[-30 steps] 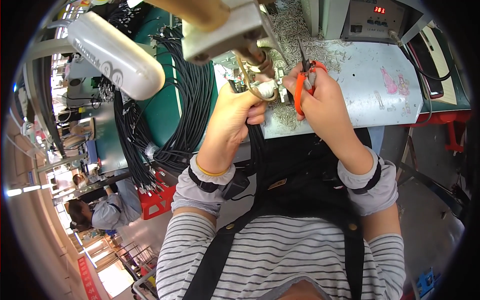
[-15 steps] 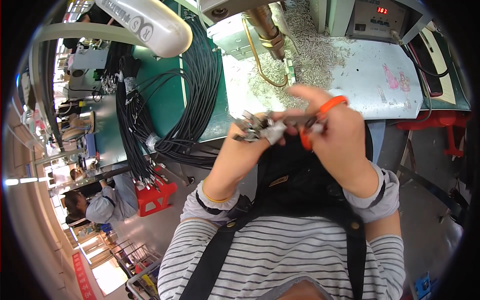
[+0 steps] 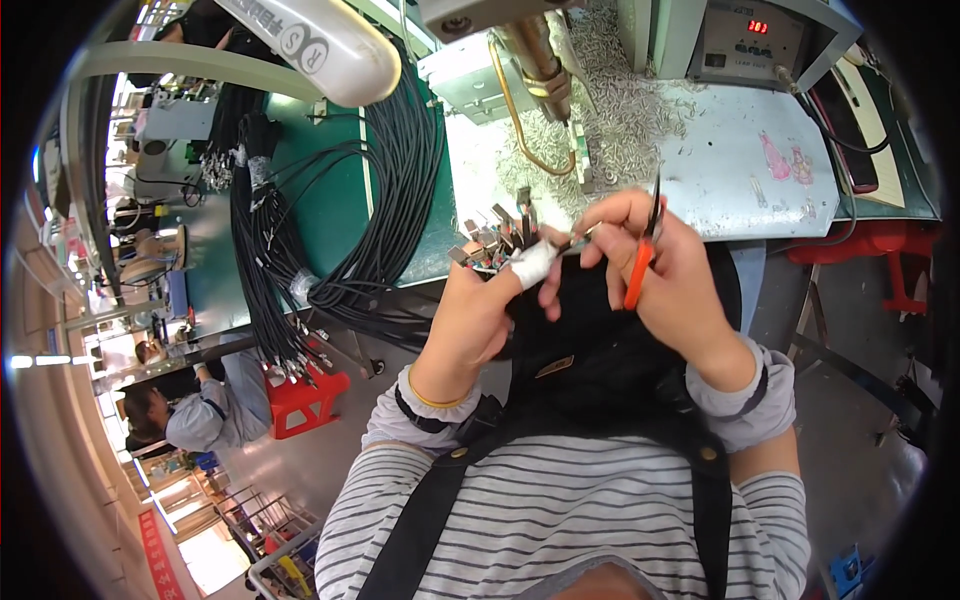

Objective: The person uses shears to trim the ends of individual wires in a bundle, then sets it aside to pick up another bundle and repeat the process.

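Observation:
My left hand (image 3: 468,318) is closed around a bunch of cable ends (image 3: 500,236), whose metal connectors and coloured wires fan out above the fingers. White wrapping (image 3: 534,265) covers its thumb. My right hand (image 3: 682,290) keeps a pair of orange-handled scissors (image 3: 640,272) in the palm, dark blades pointing up and away. Its thumb and forefinger pinch at a small wire end just beside the left fingertips; the detail there is too small to make out. Both hands are over my black apron (image 3: 610,375), at the bench's near edge.
A press-like machine (image 3: 545,75) stands ahead, small metal pieces (image 3: 625,120) scattered beneath it. Black cable coils (image 3: 405,180) lie on the green bench to the left. A control box (image 3: 750,45) with a red display sits far right. Another person (image 3: 205,415) sits at left by a red stool (image 3: 305,403).
The scissors have swung from lying across between the hands to upright in my right palm. The right fingers now pinch near the left fingertips. The connectors have fanned out.

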`<move>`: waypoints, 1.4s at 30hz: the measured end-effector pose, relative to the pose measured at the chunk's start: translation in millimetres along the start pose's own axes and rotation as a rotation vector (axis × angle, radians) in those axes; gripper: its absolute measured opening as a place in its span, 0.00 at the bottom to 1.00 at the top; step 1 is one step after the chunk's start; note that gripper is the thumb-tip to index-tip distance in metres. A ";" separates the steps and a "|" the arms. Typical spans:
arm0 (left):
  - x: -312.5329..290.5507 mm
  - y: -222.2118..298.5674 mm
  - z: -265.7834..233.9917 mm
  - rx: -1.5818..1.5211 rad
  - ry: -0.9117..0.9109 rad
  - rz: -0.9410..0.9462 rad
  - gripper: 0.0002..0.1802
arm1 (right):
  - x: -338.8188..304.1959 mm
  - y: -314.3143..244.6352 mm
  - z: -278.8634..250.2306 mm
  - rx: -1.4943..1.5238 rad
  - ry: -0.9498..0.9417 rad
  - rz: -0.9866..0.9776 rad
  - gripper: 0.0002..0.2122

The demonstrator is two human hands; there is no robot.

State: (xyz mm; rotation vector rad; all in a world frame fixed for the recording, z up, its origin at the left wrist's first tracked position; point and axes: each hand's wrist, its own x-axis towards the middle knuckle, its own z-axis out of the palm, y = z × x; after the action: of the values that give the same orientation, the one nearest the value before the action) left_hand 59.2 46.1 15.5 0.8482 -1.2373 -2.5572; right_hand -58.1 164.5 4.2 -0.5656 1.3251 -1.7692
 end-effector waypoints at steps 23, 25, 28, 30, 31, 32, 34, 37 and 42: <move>1.5 -20.0 1.1 0.778 0.086 0.746 0.12 | -8.7 20.9 3.1 -0.609 0.069 -0.490 0.03; 0.8 -20.8 1.8 0.800 0.065 0.772 0.12 | -9.1 21.3 5.6 -0.739 0.091 -0.628 0.03; 1.2 -20.5 9.3 0.624 0.244 0.553 0.11 | -8.7 16.7 10.6 -0.154 0.110 -0.210 0.03; -1.4 -15.2 5.5 0.501 0.198 0.412 0.11 | -6.6 18.1 8.0 -0.128 0.079 -0.209 0.03; -3.0 -11.6 2.7 0.377 0.152 0.274 0.10 | -5.1 19.0 5.8 -0.103 0.047 -0.208 0.03; -3.7 -9.9 1.7 0.252 0.106 0.136 0.10 | -4.8 19.5 3.8 -0.078 0.014 -0.208 0.04; -2.4 -11.0 3.6 0.265 0.105 0.179 0.10 | -8.1 18.5 -1.0 -0.180 0.015 -0.191 0.05; -1.8 -11.9 6.4 0.289 0.105 0.268 0.09 | -13.7 16.2 -6.6 -0.385 0.013 -0.156 0.08; -1.8 -11.3 13.8 0.338 0.153 0.341 0.08 | -19.6 17.0 -6.3 -0.930 -0.065 -0.118 0.13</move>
State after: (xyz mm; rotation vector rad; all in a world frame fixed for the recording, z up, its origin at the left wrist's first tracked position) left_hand 53.8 63.2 14.4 0.7925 -1.6301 -2.0147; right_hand -46.1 182.5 -11.4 -1.1989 2.0739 -1.1136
